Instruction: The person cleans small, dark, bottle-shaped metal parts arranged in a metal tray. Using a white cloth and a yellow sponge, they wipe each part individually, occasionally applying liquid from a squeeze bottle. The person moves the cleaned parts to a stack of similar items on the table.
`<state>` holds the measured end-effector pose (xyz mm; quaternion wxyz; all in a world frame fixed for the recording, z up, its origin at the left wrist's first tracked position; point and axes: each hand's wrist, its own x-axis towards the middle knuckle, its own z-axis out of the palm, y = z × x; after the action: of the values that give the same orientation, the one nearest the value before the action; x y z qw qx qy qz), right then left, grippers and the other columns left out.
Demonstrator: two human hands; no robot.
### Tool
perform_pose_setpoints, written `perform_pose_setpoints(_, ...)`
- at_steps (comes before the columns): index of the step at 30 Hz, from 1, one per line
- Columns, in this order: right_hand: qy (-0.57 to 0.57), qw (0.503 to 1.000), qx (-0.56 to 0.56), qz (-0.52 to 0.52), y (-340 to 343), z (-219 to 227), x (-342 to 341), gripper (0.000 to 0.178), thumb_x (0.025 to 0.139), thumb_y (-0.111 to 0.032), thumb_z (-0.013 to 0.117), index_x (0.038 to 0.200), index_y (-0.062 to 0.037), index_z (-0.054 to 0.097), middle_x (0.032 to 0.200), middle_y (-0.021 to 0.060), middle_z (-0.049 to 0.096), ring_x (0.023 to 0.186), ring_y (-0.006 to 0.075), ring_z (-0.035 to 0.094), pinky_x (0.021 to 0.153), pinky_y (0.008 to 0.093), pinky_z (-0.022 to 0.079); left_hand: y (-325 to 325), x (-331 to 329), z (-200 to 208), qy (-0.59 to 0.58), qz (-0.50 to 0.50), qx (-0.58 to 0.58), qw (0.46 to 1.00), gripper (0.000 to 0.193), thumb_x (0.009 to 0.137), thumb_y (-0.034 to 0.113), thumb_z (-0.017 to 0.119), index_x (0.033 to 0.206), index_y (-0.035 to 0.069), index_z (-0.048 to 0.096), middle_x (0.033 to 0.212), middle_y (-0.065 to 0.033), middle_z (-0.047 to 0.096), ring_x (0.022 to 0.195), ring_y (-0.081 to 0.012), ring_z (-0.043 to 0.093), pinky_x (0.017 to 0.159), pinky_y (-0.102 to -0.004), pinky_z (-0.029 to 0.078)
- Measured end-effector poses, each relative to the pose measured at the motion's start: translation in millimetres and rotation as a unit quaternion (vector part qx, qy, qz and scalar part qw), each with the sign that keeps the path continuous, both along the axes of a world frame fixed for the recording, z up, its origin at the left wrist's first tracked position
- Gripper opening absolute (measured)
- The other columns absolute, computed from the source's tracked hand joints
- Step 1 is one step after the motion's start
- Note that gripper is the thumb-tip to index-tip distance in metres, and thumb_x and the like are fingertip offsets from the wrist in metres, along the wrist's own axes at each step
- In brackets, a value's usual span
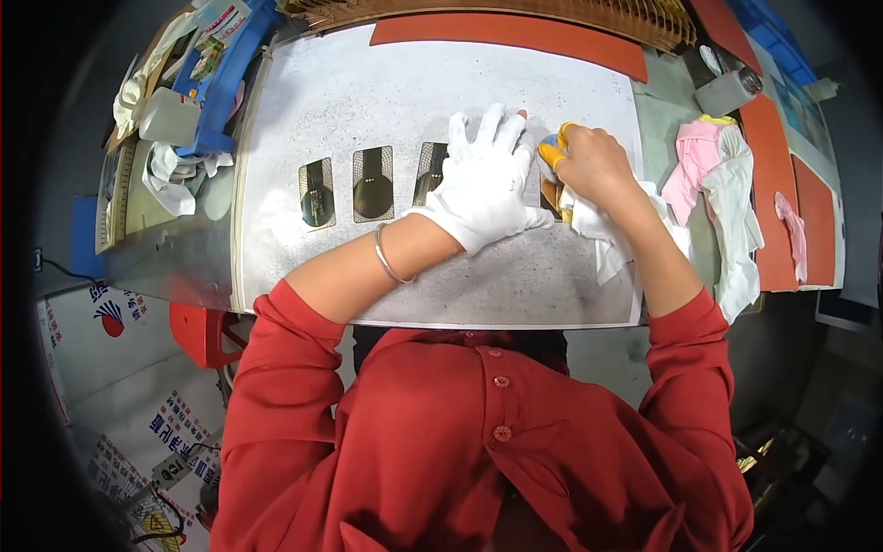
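Observation:
My left hand (487,179), in a white glove, lies flat with its fingers spread on the white sheet (303,101). It partly covers a small dark plate (430,170) with a patterned gold-toned edge. Two similar plates, a middle one (372,184) and a left one (316,195), lie in a row to its left. My right hand (593,166), bare but for yellow finger cots, is closed just right of the glove. A white cloth (607,244) hangs from it. Something bluish shows at its fingertips, and a brownish piece (550,191) lies below, mostly hidden.
A blue tray (213,115) and a white bottle (168,118) stand at the left. Pink and white cloths (727,184) lie at the right, near another bottle (729,92). A brown slotted rack (497,14) and an orange-red strip (515,39) line the far edge.

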<state>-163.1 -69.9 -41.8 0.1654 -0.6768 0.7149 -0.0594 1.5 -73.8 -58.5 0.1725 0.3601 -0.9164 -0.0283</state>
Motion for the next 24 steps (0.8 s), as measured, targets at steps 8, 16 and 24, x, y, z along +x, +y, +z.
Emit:
perform_pose_setpoints(8, 0.005, 1.000, -0.002, 0.001, 17.8, -3.9, 2.4, 0.023, 0.072, -0.019, 0.060, 0.078, 0.0033, 0.059, 0.070, 0.0231, 0.061, 0.069, 0.0381, 0.060, 0.065, 0.0440, 0.047, 2.5, 3.6, 0.7, 0.000, -0.026, 0.009, 1.000, 0.074, 0.062, 0.049, 0.066, 0.122, 0.009, 0.050, 0.136, -0.0150, 0.034, 0.126, -0.0347, 0.029, 0.098, -0.0563, 0.019)
perform_pose_setpoints(16, 0.019, 0.999, -0.043, 0.000, 36.2, -10.9, 6.1, 0.026, 0.073, -0.023, 0.064, 0.073, 0.0025, 0.056, 0.066, 0.0231, 0.059, 0.066, 0.0397, 0.058, 0.061, 0.0464, 0.046, 0.7, 4.5, 15.9, -0.055, -0.068, 0.047, 0.995, 0.070, 0.068, 0.047, 0.063, 0.120, 0.004, 0.046, 0.131, -0.0169, 0.036, 0.126, -0.0373, 0.027, 0.097, -0.0585, 0.019)
perform_pose_setpoints(24, -0.026, 0.999, -0.045, 0.002, 58.9, -2.7, 13.0, 0.026, 0.074, -0.023, 0.063, 0.070, 0.0017, 0.055, 0.062, 0.0224, 0.057, 0.062, 0.0394, 0.057, 0.058, 0.0477, 0.044, -3.6, 5.8, 13.3, -0.079, -0.107, 0.024, 0.991, 0.084, 0.066, 0.057, 0.062, 0.120, -0.004, 0.043, 0.134, -0.0189, 0.033, 0.128, -0.0379, 0.024, 0.097, -0.0600, 0.020)
